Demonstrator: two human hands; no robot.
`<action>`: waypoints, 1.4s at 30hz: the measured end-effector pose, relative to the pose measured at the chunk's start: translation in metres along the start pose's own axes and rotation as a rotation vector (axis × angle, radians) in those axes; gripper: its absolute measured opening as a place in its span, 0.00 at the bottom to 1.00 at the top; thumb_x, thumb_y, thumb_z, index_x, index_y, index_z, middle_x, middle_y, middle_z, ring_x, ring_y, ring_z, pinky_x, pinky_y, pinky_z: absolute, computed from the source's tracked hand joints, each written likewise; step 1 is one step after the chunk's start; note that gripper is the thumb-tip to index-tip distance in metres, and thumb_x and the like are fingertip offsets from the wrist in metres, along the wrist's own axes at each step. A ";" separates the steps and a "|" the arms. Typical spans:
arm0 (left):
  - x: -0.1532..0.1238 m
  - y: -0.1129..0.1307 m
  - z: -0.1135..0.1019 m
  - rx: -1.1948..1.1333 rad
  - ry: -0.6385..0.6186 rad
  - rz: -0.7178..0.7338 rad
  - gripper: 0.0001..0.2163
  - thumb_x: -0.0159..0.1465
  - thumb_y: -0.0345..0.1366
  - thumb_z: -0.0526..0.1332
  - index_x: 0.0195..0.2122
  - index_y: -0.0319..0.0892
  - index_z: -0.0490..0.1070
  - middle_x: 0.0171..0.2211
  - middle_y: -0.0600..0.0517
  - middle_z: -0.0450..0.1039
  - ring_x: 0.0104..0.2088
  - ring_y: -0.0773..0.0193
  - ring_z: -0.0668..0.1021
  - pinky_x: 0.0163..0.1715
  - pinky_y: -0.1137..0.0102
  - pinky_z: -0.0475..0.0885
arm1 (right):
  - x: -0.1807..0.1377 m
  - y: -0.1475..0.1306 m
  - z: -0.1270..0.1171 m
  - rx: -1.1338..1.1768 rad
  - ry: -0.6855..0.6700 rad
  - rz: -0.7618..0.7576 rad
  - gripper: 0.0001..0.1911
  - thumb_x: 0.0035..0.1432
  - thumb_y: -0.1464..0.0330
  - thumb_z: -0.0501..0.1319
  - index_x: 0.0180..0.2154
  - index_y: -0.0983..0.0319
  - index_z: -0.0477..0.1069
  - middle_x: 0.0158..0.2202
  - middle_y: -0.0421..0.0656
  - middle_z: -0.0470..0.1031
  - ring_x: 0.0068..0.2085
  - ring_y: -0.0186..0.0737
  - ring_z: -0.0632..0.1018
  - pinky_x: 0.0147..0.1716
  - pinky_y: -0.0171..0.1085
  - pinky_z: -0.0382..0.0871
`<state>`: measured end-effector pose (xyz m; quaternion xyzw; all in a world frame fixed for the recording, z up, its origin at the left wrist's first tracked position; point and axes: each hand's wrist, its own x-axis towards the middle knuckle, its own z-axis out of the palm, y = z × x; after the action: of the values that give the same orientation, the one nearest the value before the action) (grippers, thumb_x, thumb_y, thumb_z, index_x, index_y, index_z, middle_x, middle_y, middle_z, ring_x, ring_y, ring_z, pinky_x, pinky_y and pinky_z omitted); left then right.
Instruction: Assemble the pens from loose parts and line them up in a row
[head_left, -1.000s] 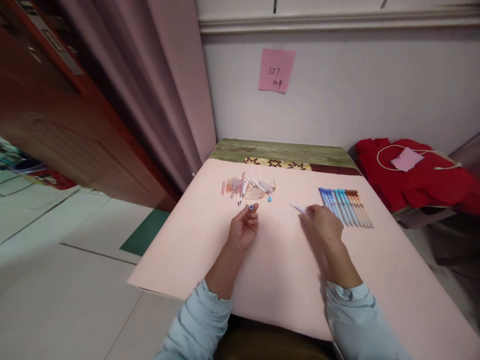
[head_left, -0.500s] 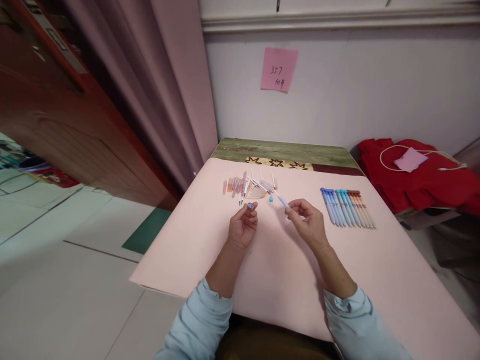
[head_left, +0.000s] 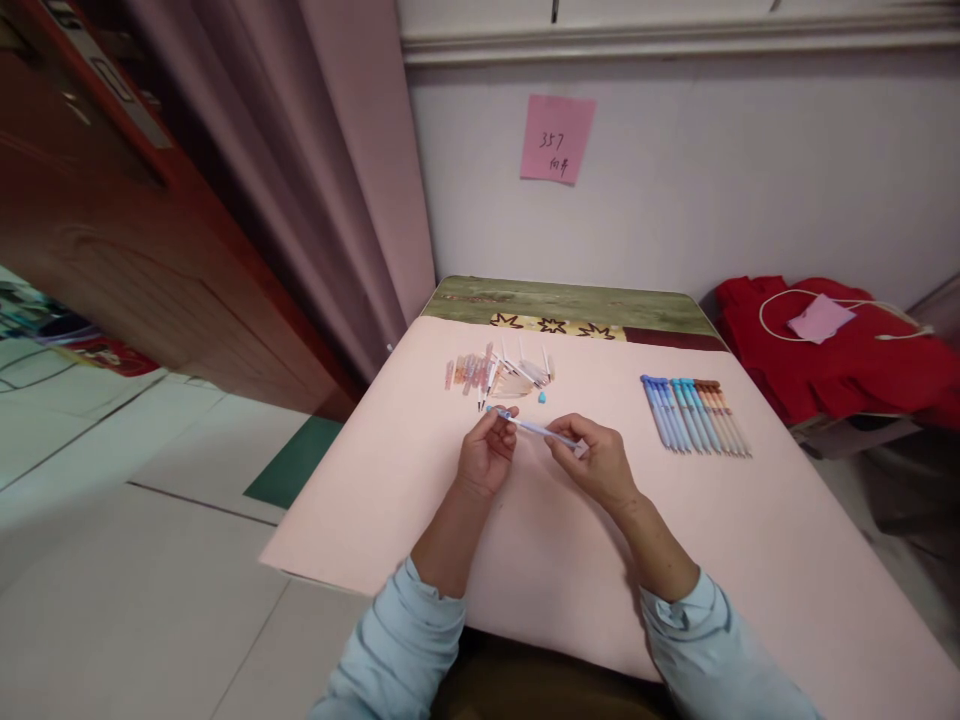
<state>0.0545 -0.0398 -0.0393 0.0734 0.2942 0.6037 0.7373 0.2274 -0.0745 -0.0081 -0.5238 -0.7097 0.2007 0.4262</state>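
Note:
Between my hands, a slim pale-blue pen barrel (head_left: 534, 429) lies nearly level. My right hand (head_left: 598, 465) pinches its right end between thumb and fingertips. My left hand (head_left: 485, 460) is closed on a small blue pen piece (head_left: 501, 412), which meets the barrel's left end; whether they are joined I cannot tell. Just beyond the hands lies a small turquoise cap (head_left: 541, 397). Past my left hand are several thin white refills (head_left: 523, 349) with dark tips and a heap of clear pinkish-brown pen parts (head_left: 472, 371).
A row of several pens (head_left: 681, 415), blue, turquoise and brown, lies at the right on the pink table cover (head_left: 420, 480). Red cloth (head_left: 885, 360) with a white cable is beyond the table's right edge. A wall stands behind, a curtain (head_left: 337, 180) at left.
My right hand has moved left and turned the barrel from pointing away to lying across. Its far end now reaches the blue piece in my left hand, which stays in place.

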 end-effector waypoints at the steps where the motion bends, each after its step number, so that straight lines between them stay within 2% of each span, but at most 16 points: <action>1: 0.000 0.000 0.000 0.013 0.003 0.007 0.03 0.60 0.30 0.65 0.32 0.36 0.73 0.32 0.47 0.78 0.23 0.74 0.74 0.19 0.81 0.67 | 0.000 -0.001 0.000 -0.017 0.008 -0.012 0.06 0.56 0.65 0.61 0.33 0.59 0.76 0.25 0.38 0.73 0.25 0.33 0.71 0.24 0.31 0.63; 8: -0.002 -0.003 0.002 0.120 -0.001 0.095 0.07 0.58 0.33 0.67 0.32 0.36 0.71 0.31 0.48 0.79 0.23 0.73 0.75 0.21 0.80 0.66 | -0.001 -0.001 0.000 -0.064 0.027 -0.039 0.06 0.56 0.66 0.61 0.33 0.59 0.75 0.25 0.38 0.74 0.25 0.34 0.72 0.26 0.32 0.64; 17: -0.009 -0.007 0.008 0.316 -0.081 0.202 0.12 0.55 0.36 0.70 0.35 0.37 0.70 0.33 0.46 0.79 0.24 0.71 0.75 0.23 0.77 0.66 | -0.003 -0.001 0.009 -0.132 0.070 -0.040 0.04 0.56 0.68 0.61 0.34 0.59 0.75 0.27 0.38 0.76 0.26 0.34 0.73 0.26 0.31 0.64; 25: -0.008 -0.008 0.007 0.290 -0.101 0.158 0.13 0.52 0.35 0.72 0.36 0.36 0.73 0.36 0.46 0.79 0.24 0.73 0.74 0.22 0.78 0.65 | -0.005 0.001 0.018 -0.110 0.182 -0.055 0.05 0.58 0.66 0.61 0.35 0.59 0.75 0.30 0.40 0.77 0.29 0.35 0.75 0.31 0.33 0.67; 31: -0.007 -0.009 0.005 0.278 -0.127 0.131 0.13 0.52 0.34 0.72 0.36 0.36 0.75 0.35 0.48 0.78 0.25 0.74 0.74 0.22 0.79 0.65 | -0.005 -0.002 0.019 0.049 0.237 0.047 0.06 0.57 0.64 0.64 0.35 0.60 0.73 0.29 0.39 0.76 0.29 0.36 0.75 0.33 0.34 0.69; 38: -0.009 -0.008 0.006 0.272 -0.122 0.128 0.13 0.50 0.34 0.73 0.35 0.37 0.76 0.31 0.51 0.76 0.24 0.74 0.73 0.22 0.78 0.64 | -0.008 -0.003 0.023 0.097 0.190 0.130 0.10 0.58 0.60 0.63 0.34 0.60 0.74 0.28 0.40 0.77 0.27 0.36 0.74 0.31 0.34 0.67; 42: -0.010 -0.008 0.007 0.317 -0.142 0.124 0.13 0.52 0.36 0.73 0.36 0.36 0.76 0.32 0.49 0.77 0.25 0.73 0.74 0.23 0.77 0.65 | -0.010 -0.002 0.022 0.120 0.080 0.231 0.21 0.64 0.54 0.56 0.27 0.60 0.75 0.23 0.40 0.75 0.23 0.35 0.73 0.27 0.33 0.65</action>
<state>0.0640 -0.0493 -0.0343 0.2491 0.3276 0.5873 0.6969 0.2097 -0.0808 -0.0227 -0.5831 -0.6138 0.2695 0.4590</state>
